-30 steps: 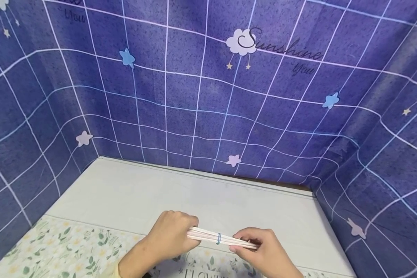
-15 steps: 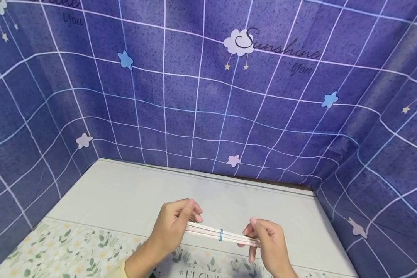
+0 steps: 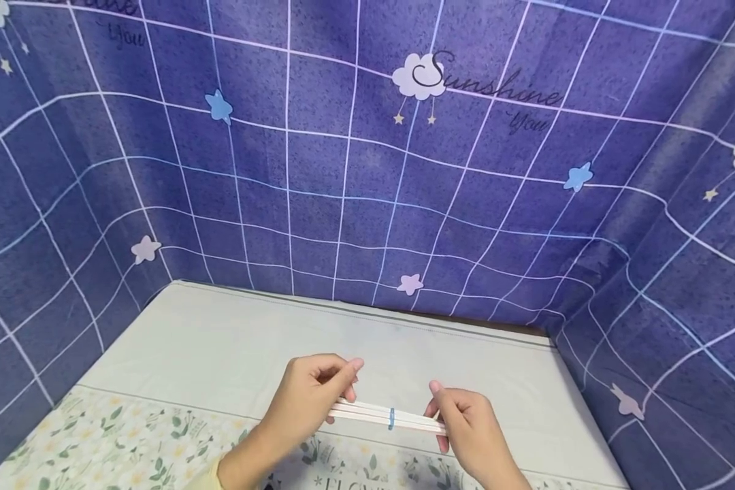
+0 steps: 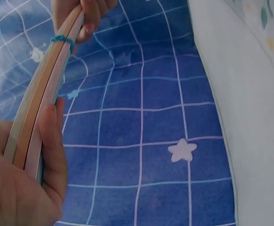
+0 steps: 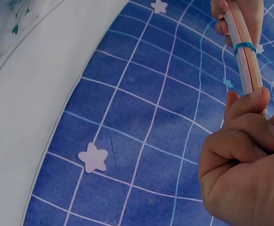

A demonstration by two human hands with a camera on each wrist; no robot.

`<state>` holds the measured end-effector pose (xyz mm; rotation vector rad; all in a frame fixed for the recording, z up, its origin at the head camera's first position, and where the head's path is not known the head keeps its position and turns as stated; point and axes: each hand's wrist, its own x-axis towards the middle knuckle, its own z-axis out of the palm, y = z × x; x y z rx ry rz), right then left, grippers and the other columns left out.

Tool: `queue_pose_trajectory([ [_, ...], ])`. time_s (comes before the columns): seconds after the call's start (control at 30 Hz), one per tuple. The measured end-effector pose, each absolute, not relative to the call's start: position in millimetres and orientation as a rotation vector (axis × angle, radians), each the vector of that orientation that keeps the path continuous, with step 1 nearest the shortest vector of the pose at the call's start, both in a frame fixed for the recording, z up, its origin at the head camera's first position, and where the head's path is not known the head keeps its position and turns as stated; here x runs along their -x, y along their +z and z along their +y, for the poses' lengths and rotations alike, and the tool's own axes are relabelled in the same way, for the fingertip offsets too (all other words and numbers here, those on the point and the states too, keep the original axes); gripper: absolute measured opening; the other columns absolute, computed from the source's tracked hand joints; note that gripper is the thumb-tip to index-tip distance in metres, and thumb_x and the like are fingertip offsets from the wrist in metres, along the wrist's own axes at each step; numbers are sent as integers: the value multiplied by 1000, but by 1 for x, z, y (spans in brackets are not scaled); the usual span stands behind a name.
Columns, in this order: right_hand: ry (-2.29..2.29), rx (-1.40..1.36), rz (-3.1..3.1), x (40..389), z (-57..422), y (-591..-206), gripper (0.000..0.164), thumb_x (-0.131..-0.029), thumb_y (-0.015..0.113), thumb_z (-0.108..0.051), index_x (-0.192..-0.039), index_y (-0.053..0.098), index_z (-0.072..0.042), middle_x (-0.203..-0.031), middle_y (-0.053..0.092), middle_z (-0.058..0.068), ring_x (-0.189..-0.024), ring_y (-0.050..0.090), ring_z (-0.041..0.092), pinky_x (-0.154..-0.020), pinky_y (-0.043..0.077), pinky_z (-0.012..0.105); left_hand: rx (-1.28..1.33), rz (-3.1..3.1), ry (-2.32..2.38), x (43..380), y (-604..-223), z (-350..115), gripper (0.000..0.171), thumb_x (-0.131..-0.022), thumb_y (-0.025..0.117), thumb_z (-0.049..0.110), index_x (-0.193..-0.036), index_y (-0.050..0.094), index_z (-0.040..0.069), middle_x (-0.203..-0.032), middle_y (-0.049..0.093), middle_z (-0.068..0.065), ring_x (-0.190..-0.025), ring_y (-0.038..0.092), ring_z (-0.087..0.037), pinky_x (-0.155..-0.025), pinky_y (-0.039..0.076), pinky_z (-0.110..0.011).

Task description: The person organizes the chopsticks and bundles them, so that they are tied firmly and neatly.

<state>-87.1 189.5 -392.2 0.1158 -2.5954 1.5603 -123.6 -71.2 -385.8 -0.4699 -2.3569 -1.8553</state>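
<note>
Several long, thin, flat strips form a bundle [image 3: 367, 412], with a blue band [image 3: 391, 418] tied round its middle. In the head view it runs nearly level, its right end a little lower. My left hand [image 3: 306, 398] grips the left end, thumb raised above it. The right hand [image 3: 476, 429] holds the other end, fingers curled beneath and thumb pointing up. Pale cream, orange, pink and teal layers of the bundle [image 4: 35, 113] show in the left wrist view. Seen from the right wrist, curled fingers [image 5: 240, 141] cover the near end.
Below the hands lies a white table cover [image 3: 251, 333], with a floral-printed strip [image 3: 122, 435] along the near side. A purple-blue curtain [image 3: 318, 170] with grid lines, stars and clouds surrounds the table at the back and both sides.
Both hands have turned so their thumbs come up above the bundle, which has rolled between them. Its height and place have shifted only slightly.
</note>
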Motion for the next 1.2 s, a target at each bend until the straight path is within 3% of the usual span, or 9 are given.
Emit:
queue_pose_trajectory([
  [0.1, 1574, -110, -2577, 85, 187, -396, 49, -111, 54, -34, -66, 68, -19, -43, 53, -1, -38, 46, 8, -38, 36, 24, 435, -2386, -1801, 126, -383, -72, 31, -100, 70, 48, -80, 74, 24, -62, 65, 1, -44, 51, -8, -40, 54, -37],
  [0.23, 1573, -116, -2547, 85, 185, -398, 47, -110, 55, -34, -67, 67, -19, -42, 51, -2, -36, 44, 5, -37, 34, 23, 504, -2404, -1766, 129, -383, -74, 24, -98, 72, 47, -83, 77, 28, -70, 68, 4, -51, 58, -9, -41, 55, -35],
  [0.33, 1561, -114, -2548, 86, 185, -398, 47, -110, 55, -34, -66, 67, -19, -41, 50, -2, -35, 42, 5, -37, 34, 23, 688, -2453, -1661, 128, -385, -77, 17, -95, 77, 47, -87, 79, 33, -78, 74, 12, -64, 64, -4, -56, 59, -30],
  [0.47, 1596, -103, -2545, 87, 186, -399, 46, -110, 56, -33, -68, 67, -17, -42, 49, -2, -35, 43, 5, -37, 34, 22, 996, -2486, -1493, 126, -387, -84, 15, -85, 86, 47, -90, 80, 34, -85, 74, 21, -78, 65, 0, -74, 57, -24],
  [0.67, 1586, -173, -2529, 85, 188, -399, 43, -110, 56, -32, -71, 68, -19, -44, 53, -3, -39, 45, 5, -40, 37, 24, 1144, -2493, -1470, 126, -383, -90, 17, -81, 89, 45, -86, 80, 32, -88, 72, 21, -81, 63, 1, -74, 54, -22],
  [0.77, 1529, -312, -2561, 84, 191, -399, 31, -106, 64, -28, -77, 72, -23, -53, 58, -7, -45, 44, 1, -44, 40, 23, 1129, -2524, -1416, 126, -380, -93, 15, -83, 88, 45, -87, 79, 33, -89, 71, 22, -82, 63, 0, -75, 54, -22],
  [0.9, 1498, -605, -2632, 84, 197, -400, 6, -99, 74, -26, -96, 79, -25, -81, 73, -6, -61, 53, -4, -53, 52, 23, 1065, -2645, -1237, 125, -379, -99, 16, -90, 82, 48, -97, 79, 34, -92, 69, 25, -84, 61, 2, -76, 53, -23],
  [1.0, 1477, -773, -2681, 85, 201, -401, 10, -100, 74, -28, -106, 80, -23, -96, 76, -4, -73, 59, -3, -62, 57, 24, 1078, -2710, -1148, 124, -381, -102, 17, -94, 77, 48, -101, 80, 33, -93, 69, 27, -86, 60, 5, -79, 54, -24],
  [1.2, 1253, -911, -2710, 88, 203, -406, 13, -101, 71, -34, -106, 79, -26, -97, 74, -12, -80, 60, -5, -67, 56, 21, 1168, -2662, -1064, 125, -388, -101, 22, -93, 77, 47, -100, 84, 27, -93, 71, 25, -79, 57, 8, -74, 53, -19],
])
